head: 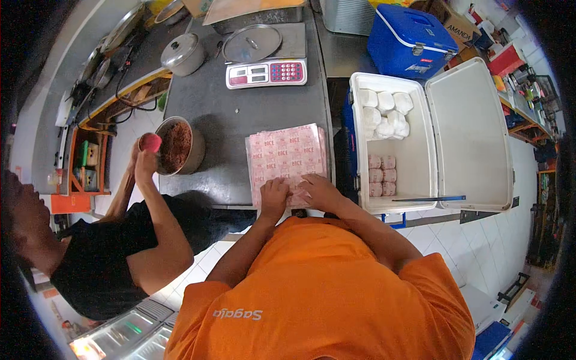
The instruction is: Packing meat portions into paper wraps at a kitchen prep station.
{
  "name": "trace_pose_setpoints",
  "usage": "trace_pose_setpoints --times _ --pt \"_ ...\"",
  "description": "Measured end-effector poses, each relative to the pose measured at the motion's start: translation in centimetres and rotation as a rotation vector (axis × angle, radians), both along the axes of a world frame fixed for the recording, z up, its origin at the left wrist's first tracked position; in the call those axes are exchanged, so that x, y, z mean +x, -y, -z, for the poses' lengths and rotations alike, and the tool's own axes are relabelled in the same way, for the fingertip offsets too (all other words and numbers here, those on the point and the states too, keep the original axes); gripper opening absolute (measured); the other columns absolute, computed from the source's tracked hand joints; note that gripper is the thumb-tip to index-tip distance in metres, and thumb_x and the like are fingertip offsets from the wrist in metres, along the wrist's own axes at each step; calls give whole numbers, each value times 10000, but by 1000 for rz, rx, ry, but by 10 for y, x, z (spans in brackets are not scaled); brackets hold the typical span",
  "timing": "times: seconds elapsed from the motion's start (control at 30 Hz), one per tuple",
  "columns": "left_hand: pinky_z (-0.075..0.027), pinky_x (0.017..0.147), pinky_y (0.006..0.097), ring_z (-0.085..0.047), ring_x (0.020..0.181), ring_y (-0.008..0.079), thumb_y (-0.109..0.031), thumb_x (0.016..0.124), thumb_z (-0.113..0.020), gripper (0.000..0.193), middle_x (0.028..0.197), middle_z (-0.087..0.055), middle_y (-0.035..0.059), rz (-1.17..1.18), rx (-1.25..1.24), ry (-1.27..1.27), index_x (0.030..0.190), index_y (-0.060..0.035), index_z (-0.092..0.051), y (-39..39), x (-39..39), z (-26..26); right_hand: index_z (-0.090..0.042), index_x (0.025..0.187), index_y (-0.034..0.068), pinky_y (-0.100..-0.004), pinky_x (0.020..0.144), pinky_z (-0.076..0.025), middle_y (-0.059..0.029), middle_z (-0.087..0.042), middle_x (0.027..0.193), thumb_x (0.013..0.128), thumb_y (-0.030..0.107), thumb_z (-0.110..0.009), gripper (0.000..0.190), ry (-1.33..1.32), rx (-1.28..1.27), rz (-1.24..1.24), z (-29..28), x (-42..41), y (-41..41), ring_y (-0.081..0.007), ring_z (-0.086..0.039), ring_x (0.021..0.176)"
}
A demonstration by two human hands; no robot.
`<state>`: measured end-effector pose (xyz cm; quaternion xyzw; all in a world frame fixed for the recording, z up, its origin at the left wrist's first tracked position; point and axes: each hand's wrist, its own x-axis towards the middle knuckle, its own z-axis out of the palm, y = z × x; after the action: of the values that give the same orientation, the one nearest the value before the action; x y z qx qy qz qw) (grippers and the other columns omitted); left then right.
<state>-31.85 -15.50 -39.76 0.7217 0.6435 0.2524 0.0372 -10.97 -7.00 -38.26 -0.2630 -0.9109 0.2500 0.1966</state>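
Note:
A stack of pink printed wrapping paper (288, 150) lies at the front edge of a dark worktop (211, 101). My left hand (273, 193) is at the stack's near edge, fingers curled around a gathered bit of pink paper. From the other side, my right hand (320, 191) pinches the same bit with bent fingers. Whether anything is inside that paper is hidden by my fingers. To my right, an open cool box (396, 173) holds white rounded bundles (386, 114) at its far end and pink-wrapped packs (382, 175) at its near end.
At my left, a co-worker's hands (145, 164) hold a pink cup (150, 143) beside a pot (196, 150) of reddish-brown crumbly food. Further back are a digital scale (266, 73) with a metal lid (252, 43), a lidded pot (183, 54) and a blue cooler (411, 42).

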Motion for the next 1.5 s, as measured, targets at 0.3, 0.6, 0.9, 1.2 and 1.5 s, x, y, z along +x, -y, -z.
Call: trace_pose_setpoints --times 0.3,0.6,0.9,1.2,1.5 --pt "-444 854 486 -559 1086 313 -210 803 -724 259 1183 -606 83 -44 -115 -112 1021 -85 -666 -2 -8 5 -618 1271 -12 -462 1114 -426 -234 -636 1308 809 338 -794 606 245 -36 -39 -11 -3 -5 -383 -571 1271" --pt "-494 900 521 -564 1124 388 -192 898 -680 230 1225 -599 137 -118 -226 -3 1059 -32 -645 -14 -10 -2 -663 1115 -11 -445 1049 -462 -177 -689 1154 833 228 -711 373 277 -1 13 -24 -20 11 -346 -629 1143" --pt "-535 951 501 -626 1174 398 -193 837 -753 373 1195 -668 199 41 -23 80 1147 -7 -663 20 -18 -6 -655 1160 -26 -459 1112 -428 -203 -673 1251 894 215 -637 359 211 66 61 1 -12 15 -363 -601 1251" --pt "-495 928 465 -625 1118 362 -147 868 -724 150 1113 -658 154 -193 -113 202 939 -35 -653 32 -7 29 -604 1285 -17 -472 1141 -416 -222 -636 1344 887 245 -723 491 123 101 16 -25 -4 24 -404 -556 1312" --pt "-376 1009 569 -517 1316 353 -388 930 -671 388 1393 -578 132 -250 91 -64 1146 -68 -627 40 8 -36 -716 1103 38 -466 942 -532 -176 -725 1107 902 185 -696 249 -49 -171 312 22 -5 -10 -380 -674 1061"
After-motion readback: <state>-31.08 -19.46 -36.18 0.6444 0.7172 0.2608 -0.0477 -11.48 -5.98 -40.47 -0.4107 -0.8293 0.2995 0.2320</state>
